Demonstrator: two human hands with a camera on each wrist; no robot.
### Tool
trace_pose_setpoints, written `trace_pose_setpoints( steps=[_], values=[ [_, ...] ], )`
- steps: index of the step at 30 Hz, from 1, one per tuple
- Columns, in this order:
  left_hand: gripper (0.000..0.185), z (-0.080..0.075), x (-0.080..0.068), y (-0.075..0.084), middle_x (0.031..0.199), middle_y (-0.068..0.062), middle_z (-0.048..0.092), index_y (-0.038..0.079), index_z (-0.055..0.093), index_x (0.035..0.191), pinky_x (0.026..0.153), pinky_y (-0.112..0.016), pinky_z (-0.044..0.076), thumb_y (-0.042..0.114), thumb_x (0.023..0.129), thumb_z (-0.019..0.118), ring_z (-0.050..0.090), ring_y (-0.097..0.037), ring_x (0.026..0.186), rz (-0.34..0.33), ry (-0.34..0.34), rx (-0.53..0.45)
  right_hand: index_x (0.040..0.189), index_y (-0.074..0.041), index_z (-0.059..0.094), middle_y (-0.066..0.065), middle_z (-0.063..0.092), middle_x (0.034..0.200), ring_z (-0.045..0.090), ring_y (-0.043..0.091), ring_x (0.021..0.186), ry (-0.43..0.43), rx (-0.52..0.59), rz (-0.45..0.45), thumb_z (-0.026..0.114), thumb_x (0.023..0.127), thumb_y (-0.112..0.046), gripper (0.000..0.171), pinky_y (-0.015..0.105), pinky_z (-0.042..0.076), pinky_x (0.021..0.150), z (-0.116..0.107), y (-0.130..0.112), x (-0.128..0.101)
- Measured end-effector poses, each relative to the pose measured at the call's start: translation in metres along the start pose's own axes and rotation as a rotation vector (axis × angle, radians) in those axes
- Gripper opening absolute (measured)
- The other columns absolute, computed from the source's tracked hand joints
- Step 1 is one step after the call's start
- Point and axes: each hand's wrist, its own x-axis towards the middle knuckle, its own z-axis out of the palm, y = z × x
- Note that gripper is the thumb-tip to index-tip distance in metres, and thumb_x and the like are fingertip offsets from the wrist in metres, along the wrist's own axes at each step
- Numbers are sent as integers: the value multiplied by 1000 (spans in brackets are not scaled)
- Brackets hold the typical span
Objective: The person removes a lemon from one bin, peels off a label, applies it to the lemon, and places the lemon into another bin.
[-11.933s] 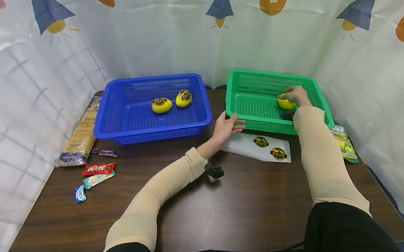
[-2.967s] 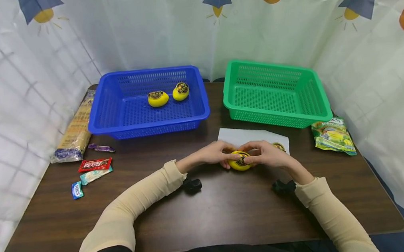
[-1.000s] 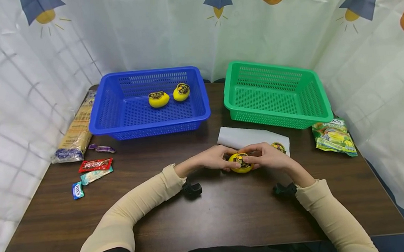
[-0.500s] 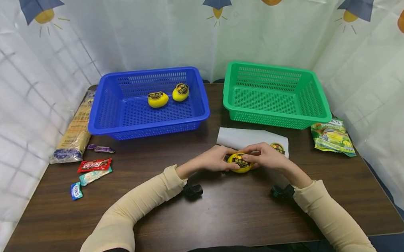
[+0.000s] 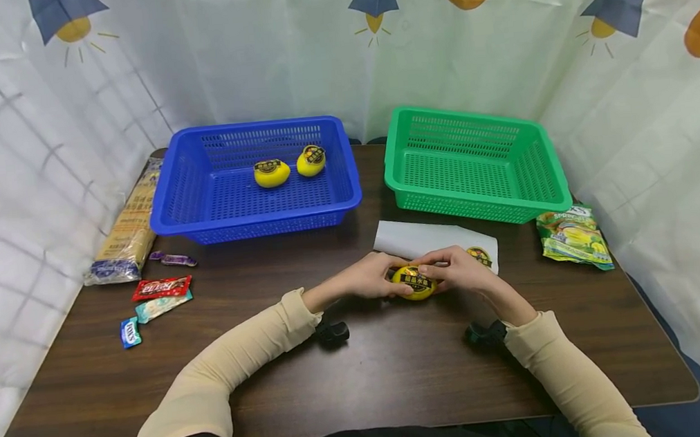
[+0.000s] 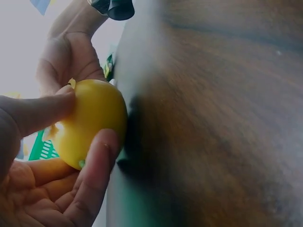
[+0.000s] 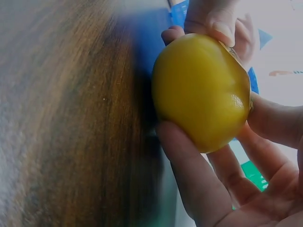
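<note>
We're over a dark wooden table (image 5: 351, 378) walled in by printed white curtains (image 5: 285, 50). Our left hand (image 5: 370, 279) and right hand (image 5: 457, 270) both pinch the yellow lemon (image 5: 414, 282) between curled fingers, low over the table's middle, just before the white sticker sheet (image 5: 417, 239). At the far edge sit a blue basket (image 5: 200, 214) holding two lemons (image 5: 286, 168) and a green basket (image 5: 423, 201). Snack packets (image 5: 159, 294) lie left, a green bag (image 5: 573, 237) right; bare wood runs along the near edge.

Bare table (image 5: 401, 373) near hands; blue basket (image 5: 348, 198), green basket (image 5: 394, 190) block beyond.
</note>
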Motion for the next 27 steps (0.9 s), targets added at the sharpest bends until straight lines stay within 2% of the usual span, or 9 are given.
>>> trace_pose_setpoints(
  steps=[7, 12, 17, 21, 27],
  values=[
    [44, 4, -1, -2, 92, 3, 73, 14, 68, 124, 67, -17, 47, 39, 89, 72, 59, -3, 75, -6, 6, 0, 131, 0, 63, 24, 62, 129, 64, 10, 94, 4, 21, 30, 56, 102, -26, 39, 33, 62, 77, 3, 1, -1],
    [43, 0, 1, -1, 92, 1, 73, 13, 68, 122, 65, -17, 47, 38, 88, 73, 59, -3, 73, 15, 16, 6, 129, -4, 65, 19, 66, 122, 62, 10, 94, 33, -63, 7, 53, 103, -32, 40, 31, 61, 76, 2, -3, 0],
    [41, -3, 0, 0, 91, 1, 72, 12, 69, 120, 62, -17, 46, 36, 88, 74, 57, -4, 71, 30, 36, 21, 116, -8, 72, 15, 69, 116, 66, 12, 94, 83, -121, -47, 60, 99, -38, 37, 30, 60, 72, 5, -9, 3],
    [37, 2, -2, 0, 84, 2, 71, 14, 70, 116, 58, -16, 45, 36, 87, 75, 56, -2, 66, 24, 33, 21, 104, -8, 75, 13, 71, 111, 67, 14, 90, 95, -105, -63, 68, 94, -34, 29, 29, 58, 69, 11, -8, 3],
    [37, 3, -4, 2, 83, 3, 71, 14, 71, 114, 56, -16, 42, 36, 86, 76, 55, -2, 65, 25, 56, 37, 94, -9, 76, 8, 73, 102, 61, 12, 89, 136, -136, -91, 67, 94, -29, 22, 27, 52, 71, 13, -9, 6]
  ],
)
